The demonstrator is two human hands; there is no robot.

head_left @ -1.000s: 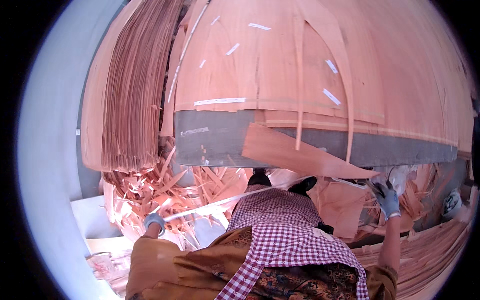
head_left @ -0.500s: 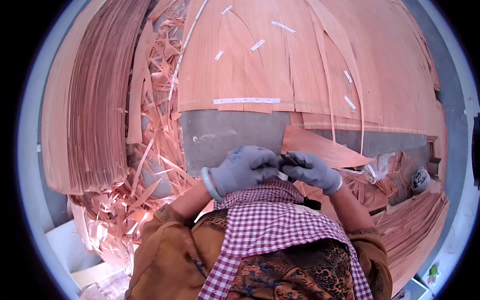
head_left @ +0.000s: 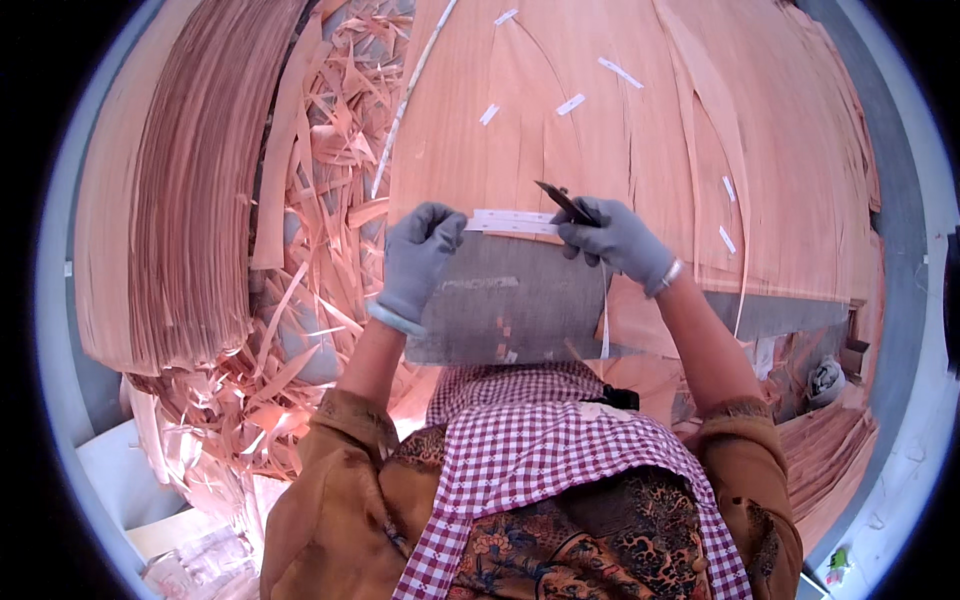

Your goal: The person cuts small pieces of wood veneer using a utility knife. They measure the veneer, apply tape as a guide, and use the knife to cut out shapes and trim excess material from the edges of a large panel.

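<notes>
My left hand (head_left: 420, 258), in a grey glove, is closed with its fingertips pinching the left end of a white strip of perforated tape (head_left: 512, 226). The strip runs taut to my right hand (head_left: 622, 243), whose gloved fingers are at its other end. That same hand is closed round a dark knife (head_left: 562, 202), its pointed tip aimed up and left. Beneath and just beyond the strip lies the near edge of a reddish wood veneer sheet (head_left: 460, 150). A similar white strip there largely overlaps the held one from this view.
Short white tape pieces (head_left: 570, 104) dot the veneer. A grey board (head_left: 480, 300) lies nearer me. On the left are veneer scraps (head_left: 340, 150) and a tall veneer stack (head_left: 200, 190). A thin pale stick (head_left: 410, 95) lies along the sheet's left edge. More veneer (head_left: 825, 450) sits lower right.
Both hands have moved forward from near my apron to the veneer's edge and spread apart, with the tape strip now stretched between them. The knife now points forward.
</notes>
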